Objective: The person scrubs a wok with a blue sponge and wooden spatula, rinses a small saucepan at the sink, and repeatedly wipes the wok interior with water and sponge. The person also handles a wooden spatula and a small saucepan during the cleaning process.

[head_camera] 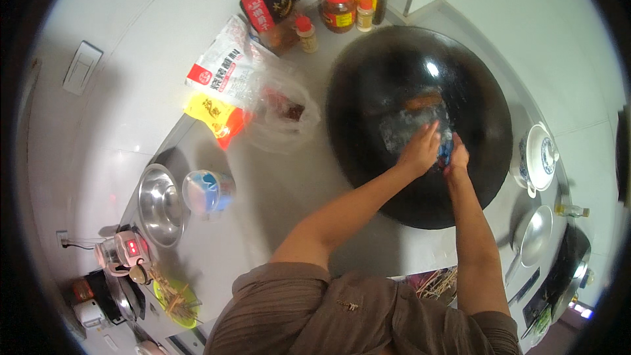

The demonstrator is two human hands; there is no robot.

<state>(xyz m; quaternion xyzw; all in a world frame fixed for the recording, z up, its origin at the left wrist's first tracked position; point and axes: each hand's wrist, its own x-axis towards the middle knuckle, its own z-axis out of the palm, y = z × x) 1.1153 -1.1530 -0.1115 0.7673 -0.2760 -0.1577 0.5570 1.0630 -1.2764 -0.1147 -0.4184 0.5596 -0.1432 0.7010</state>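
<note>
Both my hands are down inside a large black wok (362, 108) on the grey counter. Cloudy liquid (397, 130) lies at its bottom. My left hand (421, 149) has its fingers stretched out over the liquid, its palm turned from view. Close on its right, my right hand (459, 155) grips a small blue thing (445, 150), partly covered and too blurred to name. A brownish patch (424, 101) shows beyond my fingertips; whether it is an object or a reflection, I cannot tell.
Left of the wok lie a clear plastic bag (281, 130) and seasoning packets (224, 66). Jars (338, 10) and bottles stand behind. A steel bowl (161, 204) and plastic tub (209, 191) are at left. On the right are a lidded white pot (535, 160) and a pan (536, 236).
</note>
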